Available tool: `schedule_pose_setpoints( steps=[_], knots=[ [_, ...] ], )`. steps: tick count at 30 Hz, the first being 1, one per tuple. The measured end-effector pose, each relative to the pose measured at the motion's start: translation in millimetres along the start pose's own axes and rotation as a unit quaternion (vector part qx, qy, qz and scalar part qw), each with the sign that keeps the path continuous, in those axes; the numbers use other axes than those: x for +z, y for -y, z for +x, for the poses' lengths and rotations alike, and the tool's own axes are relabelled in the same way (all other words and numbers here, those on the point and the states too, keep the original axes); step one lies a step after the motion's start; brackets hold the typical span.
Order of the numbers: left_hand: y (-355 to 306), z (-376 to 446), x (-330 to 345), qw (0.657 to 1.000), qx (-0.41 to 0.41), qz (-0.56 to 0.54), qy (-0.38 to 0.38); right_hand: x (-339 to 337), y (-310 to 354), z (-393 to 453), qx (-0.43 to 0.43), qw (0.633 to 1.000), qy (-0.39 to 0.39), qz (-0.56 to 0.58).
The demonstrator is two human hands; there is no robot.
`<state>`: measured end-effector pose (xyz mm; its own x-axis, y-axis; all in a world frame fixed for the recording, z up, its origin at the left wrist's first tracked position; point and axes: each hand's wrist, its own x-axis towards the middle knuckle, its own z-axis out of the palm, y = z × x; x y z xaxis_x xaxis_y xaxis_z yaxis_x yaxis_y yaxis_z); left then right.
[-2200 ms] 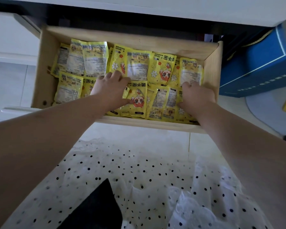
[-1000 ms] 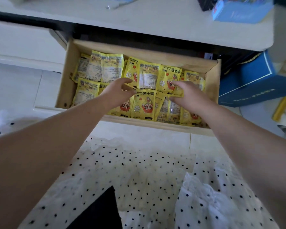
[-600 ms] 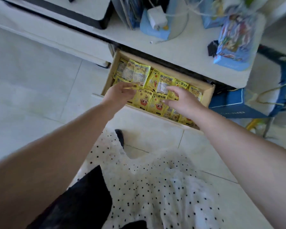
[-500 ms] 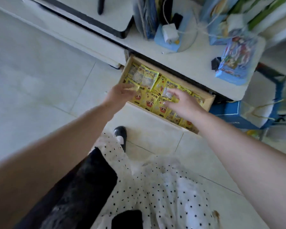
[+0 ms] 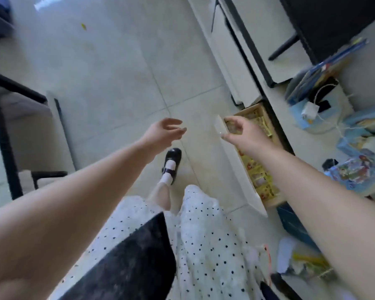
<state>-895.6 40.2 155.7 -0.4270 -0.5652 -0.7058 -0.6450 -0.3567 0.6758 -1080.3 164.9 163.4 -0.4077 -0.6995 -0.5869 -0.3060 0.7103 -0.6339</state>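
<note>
Both hands are up and out in front. The left hand hangs over the pale tiled floor, fingers loosely curled, nothing in it. The right hand is just as slack, thumb and forefinger apart, palm empty. It sits in line with one end of the open drawer, though I can't tell whether it touches the edge.

The yellow packets lie packed in that drawer, a bright strip running along its wooden inside, partly hidden by the right forearm. The drawer juts out from under a white desk. The desk top is cluttered, with a white charger and its cable, blue boxes and coloured packs, all blurred.

A blue box sits on the floor beside the drawer's near end. Over on the left is a grey seat in a black frame. Down the middle are a white dotted dress and one black shoe planted on the tiles, between the two hands.
</note>
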Motion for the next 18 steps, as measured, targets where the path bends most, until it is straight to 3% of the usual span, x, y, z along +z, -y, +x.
schedule_pose_setpoints(
  steps=[5, 10, 18],
  knots=[
    [48, -60, -69, 0.987, -0.042, -0.122, -0.099, 60, 67, -11, -0.054, 0.989, 0.102, -0.089],
    [102, -119, -137, 0.955, -0.050, -0.216, -0.197, 136, 142, -15, -0.126, 0.953, 0.194, -0.194],
    [234, -213, -240, 0.863, -0.068, -0.342, -0.367, 304, 277, -34, -0.267, 0.862, 0.284, -0.324]
  ],
)
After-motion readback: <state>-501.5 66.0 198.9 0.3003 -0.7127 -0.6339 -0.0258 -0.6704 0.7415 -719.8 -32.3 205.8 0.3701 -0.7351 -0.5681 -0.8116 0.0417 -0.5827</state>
